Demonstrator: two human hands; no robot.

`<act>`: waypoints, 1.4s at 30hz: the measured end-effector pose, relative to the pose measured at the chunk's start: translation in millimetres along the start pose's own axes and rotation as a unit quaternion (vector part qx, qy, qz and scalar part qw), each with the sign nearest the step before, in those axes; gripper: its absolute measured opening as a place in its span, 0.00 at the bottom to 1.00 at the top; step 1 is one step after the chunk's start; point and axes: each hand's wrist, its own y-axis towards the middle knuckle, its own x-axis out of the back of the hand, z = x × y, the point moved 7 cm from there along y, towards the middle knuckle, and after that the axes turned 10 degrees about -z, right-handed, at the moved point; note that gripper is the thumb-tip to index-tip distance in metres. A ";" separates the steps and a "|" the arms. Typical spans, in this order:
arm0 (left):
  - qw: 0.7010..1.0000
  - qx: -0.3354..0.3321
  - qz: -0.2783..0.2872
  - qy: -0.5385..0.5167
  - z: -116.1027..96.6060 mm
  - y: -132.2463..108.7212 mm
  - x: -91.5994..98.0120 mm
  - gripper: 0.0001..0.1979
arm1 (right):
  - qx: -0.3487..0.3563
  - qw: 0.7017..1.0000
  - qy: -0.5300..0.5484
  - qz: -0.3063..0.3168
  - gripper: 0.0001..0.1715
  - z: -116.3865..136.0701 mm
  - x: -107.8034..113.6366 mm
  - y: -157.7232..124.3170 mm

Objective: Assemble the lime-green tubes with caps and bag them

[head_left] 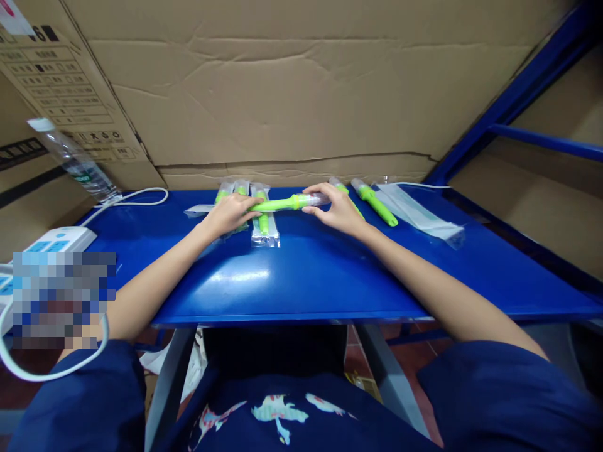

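Both hands hold one bright green stick (280,204) with a clear cap, level above the blue table. My left hand (230,215) pinches the thin handle end. Around the clear cap at the other end, the fingers and thumb of my right hand (342,212) are closed. Several similar green sticks in clear plastic sleeves lie beneath and beside my left hand, one wrapped stick (264,223) showing most plainly. Right of my right hand lies an unwrapped green stick (377,202); another green stick (339,183) is partly hidden behind that hand.
A clear plastic sleeve (419,213) lies on the blue table (301,276) at the right. At the left are a water bottle (78,163), a white power strip (66,240) and a looped white cable (146,196). Cardboard (292,94) stands along the back; a blue metal frame (509,94) rises at right.
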 end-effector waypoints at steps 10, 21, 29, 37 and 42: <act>0.999 -0.030 -0.010 0.005 -13.4 2.5 -1.9 0.17 | 0.017 1.000 0.014 0.007 0.22 16.1 -8.5 -4.9; 0.999 -0.047 -0.001 -0.013 -20.3 1.7 -9.4 0.18 | -0.020 0.973 0.116 0.197 0.28 5.4 -36.1 -19.1; 0.998 -0.048 -0.007 -0.038 -15.0 2.8 -8.4 0.16 | -0.110 0.953 0.096 0.265 0.17 -15.5 -24.7 -16.0; 0.998 -0.061 -0.005 -0.016 -18.2 3.1 -9.9 0.16 | -0.121 0.961 0.108 0.224 0.14 -9.2 -30.2 -14.5; 0.999 -0.052 -0.005 -0.005 -17.6 3.4 -8.7 0.16 | -0.110 0.971 0.115 0.177 0.12 -1.7 -30.9 -13.4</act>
